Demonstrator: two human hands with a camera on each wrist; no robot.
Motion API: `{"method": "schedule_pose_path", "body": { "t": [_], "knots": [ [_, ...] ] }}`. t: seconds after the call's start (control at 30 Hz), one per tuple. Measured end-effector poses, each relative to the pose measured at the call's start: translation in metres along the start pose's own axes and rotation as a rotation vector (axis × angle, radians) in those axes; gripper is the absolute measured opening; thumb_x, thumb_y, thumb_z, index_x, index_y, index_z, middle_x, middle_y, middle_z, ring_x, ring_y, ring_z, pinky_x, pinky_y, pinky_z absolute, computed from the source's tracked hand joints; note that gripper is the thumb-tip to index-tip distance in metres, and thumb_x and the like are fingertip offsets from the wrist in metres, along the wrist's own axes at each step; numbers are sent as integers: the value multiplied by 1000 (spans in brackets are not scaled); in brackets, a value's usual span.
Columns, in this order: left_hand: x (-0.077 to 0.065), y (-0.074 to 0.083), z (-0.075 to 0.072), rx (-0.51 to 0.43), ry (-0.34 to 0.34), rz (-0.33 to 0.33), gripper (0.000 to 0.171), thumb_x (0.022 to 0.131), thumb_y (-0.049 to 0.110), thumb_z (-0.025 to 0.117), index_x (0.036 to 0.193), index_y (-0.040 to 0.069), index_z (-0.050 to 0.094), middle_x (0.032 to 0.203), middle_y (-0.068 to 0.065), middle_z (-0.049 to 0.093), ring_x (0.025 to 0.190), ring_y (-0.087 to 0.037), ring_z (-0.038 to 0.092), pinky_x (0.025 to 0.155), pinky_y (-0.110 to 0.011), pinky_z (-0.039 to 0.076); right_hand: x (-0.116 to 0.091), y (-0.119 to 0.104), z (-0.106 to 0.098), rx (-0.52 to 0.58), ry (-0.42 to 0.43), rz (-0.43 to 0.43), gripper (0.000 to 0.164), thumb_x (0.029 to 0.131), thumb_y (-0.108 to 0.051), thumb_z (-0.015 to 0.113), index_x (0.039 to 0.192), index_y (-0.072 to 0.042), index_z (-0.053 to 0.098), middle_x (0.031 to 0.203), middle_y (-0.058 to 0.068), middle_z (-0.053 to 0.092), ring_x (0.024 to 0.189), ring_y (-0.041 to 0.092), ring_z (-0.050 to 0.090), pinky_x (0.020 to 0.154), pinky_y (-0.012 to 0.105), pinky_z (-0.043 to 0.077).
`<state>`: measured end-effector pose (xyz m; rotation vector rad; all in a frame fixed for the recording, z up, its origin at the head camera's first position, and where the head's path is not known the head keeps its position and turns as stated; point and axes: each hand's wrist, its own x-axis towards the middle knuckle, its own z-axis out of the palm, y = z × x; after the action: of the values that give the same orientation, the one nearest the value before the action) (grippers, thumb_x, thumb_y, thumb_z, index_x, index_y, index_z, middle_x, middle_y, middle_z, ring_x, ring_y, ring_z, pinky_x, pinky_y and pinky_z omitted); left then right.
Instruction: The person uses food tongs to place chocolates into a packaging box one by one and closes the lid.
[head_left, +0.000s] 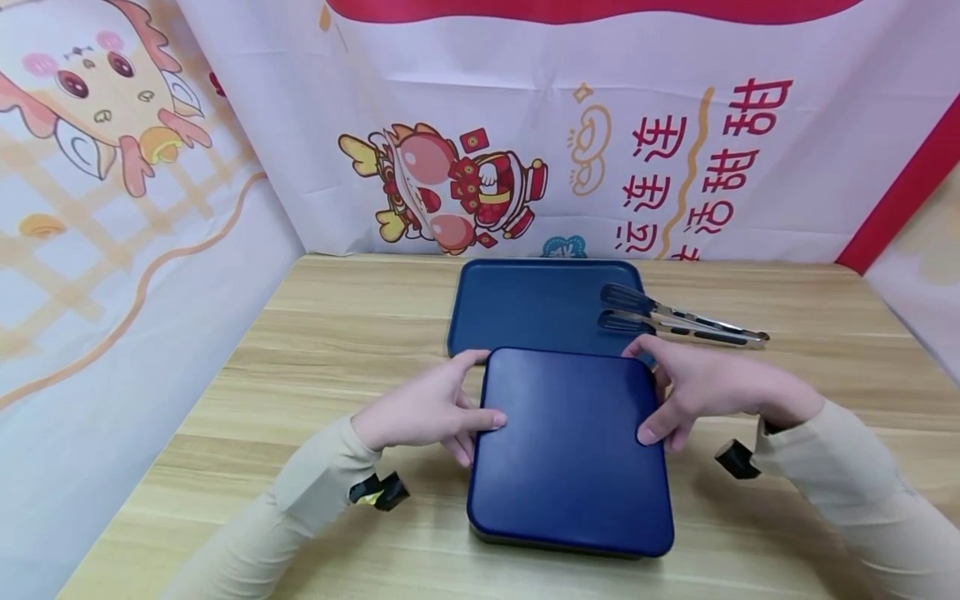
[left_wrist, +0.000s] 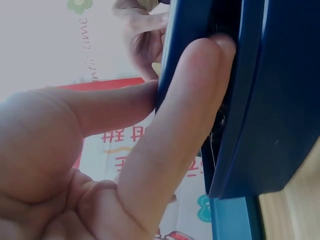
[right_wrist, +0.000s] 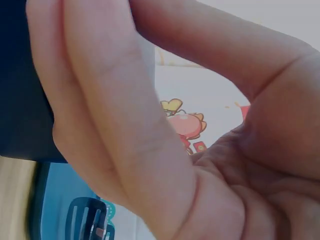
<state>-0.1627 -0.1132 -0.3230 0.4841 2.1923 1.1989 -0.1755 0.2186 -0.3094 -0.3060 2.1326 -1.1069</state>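
Observation:
A dark blue rectangular box with rounded corners lies on the table before me, its flat lid [head_left: 573, 458] on top. In the left wrist view a gap shows between the lid and the box body [left_wrist: 285, 115], so the lid stands a little raised on that side. My left hand [head_left: 423, 408] grips the lid's left edge, thumb on top and a finger in the gap. On the opposite edge, my right hand [head_left: 705, 387] holds the lid with its thumb on top and fingers down the side. What lies inside the box is hidden.
Behind the box lies a blue tray [head_left: 525, 304], partly covered by it. Metal tongs [head_left: 705, 327] with dark slotted heads rest across the tray's right rim, handles on the wooden table [head_left: 330, 333]. Printed cloth [head_left: 480, 67] hangs behind and at the sides.

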Motion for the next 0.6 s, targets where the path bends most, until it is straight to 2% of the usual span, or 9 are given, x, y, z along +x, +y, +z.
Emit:
{"method": "schedule_pose_path", "body": {
  "t": [0.23, 0.4, 0.5, 0.6],
  "knots": [
    [3, -3, 1, 124, 77, 19, 86, 87, 39, 68, 151, 9, 19, 66, -7, 64, 53, -22, 64, 55, -34, 51, 7, 3, 3, -77, 30, 16, 94, 74, -28, 81, 142, -7, 20, 81, 20, 58, 61, 32, 64, 62, 39, 52],
    [8, -8, 3, 192, 148, 86, 69, 89, 32, 67, 142, 1, 36, 64, -5, 62, 48, -17, 62, 51, -32, 51, 11, 4, 5, -79, 38, 9, 87, 77, -31, 78, 139, -5, 22, 77, 20, 59, 59, 32, 63, 60, 41, 51],
    [11, -11, 2, 241, 192, 117, 60, 90, 28, 67, 136, -2, 44, 68, -2, 62, 49, -14, 61, 52, -30, 50, 13, 4, 6, -77, 41, 5, 85, 78, -32, 78, 137, -5, 23, 76, 20, 59, 59, 32, 63, 60, 43, 51],
    [17, -15, 3, 310, 234, 119, 60, 89, 34, 67, 134, -2, 47, 79, -1, 60, 54, -12, 61, 55, -28, 48, 13, 4, 7, -77, 42, 9, 87, 78, -32, 78, 139, -5, 22, 76, 19, 60, 59, 32, 63, 60, 43, 51]
  ]
}}
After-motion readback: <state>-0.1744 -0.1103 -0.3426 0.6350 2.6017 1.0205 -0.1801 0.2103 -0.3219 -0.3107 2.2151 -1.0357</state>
